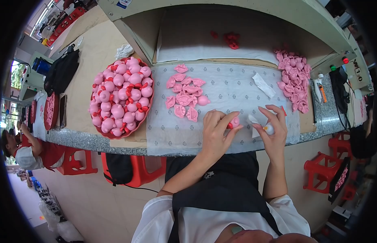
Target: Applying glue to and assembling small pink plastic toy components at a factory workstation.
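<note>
Both pinch: left grip (216,127) a pink piece (236,121), right grip (278,133) a white bottle (270,129), roughly crosswise, tip leftward.

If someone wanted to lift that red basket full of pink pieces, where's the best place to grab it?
Probably by the rim of the red basket, at its left and right sides together, coming from the near side: it is roundish, stands close to the counter's front edge, and the pink pieces are heaped high, so opposite holds should keep it level.
</note>
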{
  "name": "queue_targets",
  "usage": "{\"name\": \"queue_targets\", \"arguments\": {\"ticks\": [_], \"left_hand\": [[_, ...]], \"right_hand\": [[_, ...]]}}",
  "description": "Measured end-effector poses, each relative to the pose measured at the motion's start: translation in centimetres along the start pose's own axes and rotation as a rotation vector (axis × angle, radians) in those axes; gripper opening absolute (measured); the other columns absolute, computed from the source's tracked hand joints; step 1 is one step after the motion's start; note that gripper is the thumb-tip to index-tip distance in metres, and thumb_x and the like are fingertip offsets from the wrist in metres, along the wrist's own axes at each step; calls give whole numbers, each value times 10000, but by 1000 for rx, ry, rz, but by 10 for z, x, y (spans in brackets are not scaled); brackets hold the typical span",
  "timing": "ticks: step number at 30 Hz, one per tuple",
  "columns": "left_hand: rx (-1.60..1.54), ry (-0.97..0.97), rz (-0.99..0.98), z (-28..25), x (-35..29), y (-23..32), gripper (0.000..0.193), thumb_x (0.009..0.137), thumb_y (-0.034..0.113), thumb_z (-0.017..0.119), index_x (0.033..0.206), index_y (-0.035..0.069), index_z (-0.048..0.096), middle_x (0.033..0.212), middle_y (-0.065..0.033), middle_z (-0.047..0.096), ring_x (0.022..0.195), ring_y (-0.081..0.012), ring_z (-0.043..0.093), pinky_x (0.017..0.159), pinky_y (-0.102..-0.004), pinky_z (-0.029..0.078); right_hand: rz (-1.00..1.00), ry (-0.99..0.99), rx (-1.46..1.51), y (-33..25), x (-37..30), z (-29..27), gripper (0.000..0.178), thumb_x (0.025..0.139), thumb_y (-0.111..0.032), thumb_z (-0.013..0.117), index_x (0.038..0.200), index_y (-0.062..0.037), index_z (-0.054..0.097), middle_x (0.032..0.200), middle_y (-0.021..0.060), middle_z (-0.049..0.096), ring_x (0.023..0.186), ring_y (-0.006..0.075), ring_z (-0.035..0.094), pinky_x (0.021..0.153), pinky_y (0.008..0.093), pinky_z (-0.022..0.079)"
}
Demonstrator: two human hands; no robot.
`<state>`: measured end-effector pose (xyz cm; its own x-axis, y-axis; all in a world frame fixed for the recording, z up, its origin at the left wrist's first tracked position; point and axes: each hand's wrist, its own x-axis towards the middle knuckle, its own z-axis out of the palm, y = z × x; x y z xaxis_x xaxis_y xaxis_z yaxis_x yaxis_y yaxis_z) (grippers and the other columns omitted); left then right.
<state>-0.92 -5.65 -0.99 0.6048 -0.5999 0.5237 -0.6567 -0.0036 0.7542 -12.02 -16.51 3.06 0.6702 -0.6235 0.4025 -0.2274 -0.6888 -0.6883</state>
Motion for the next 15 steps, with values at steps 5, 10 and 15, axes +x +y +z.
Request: {"name": "queue_targets", "arguments": {"ticks": [5, 10, 15], "left_hand": [[-195, 40, -99, -2, -3, 0, 338, 563, 53, 696, 871, 18, 560, 741, -48, 474, 681, -188, 452, 637, -269, 367], [-178, 61, 62, -9, -3, 2, 324, 526, 32, 687, 819, 59, 552, 752, -53, 503, 744, -204, 506, 775, -386, 374], [-136, 20, 84, -19, 0, 7, 340, 511, 27, 671, 829, 60, 556, 746, -45, 499, 740, -201, 507, 776, -398, 372]], "right_hand": [[106, -82, 506, -3, -8, 13, 286, 580, 30, 638, 857, -10, 581, 968, 97, 494, 638, 96, 437, 580, 203, 366], [43, -116, 617, -10, -7, 31, 247, 605, 37, 648, 838, -29, 597, 954, 80, 502, 641, 68, 447, 548, 178, 369], [-15, -138, 723, -1, -6, 38, 177, 610, 32, 653, 771, -19, 597, 936, 105, 499, 634, 79, 472, 588, 196, 382]]}}
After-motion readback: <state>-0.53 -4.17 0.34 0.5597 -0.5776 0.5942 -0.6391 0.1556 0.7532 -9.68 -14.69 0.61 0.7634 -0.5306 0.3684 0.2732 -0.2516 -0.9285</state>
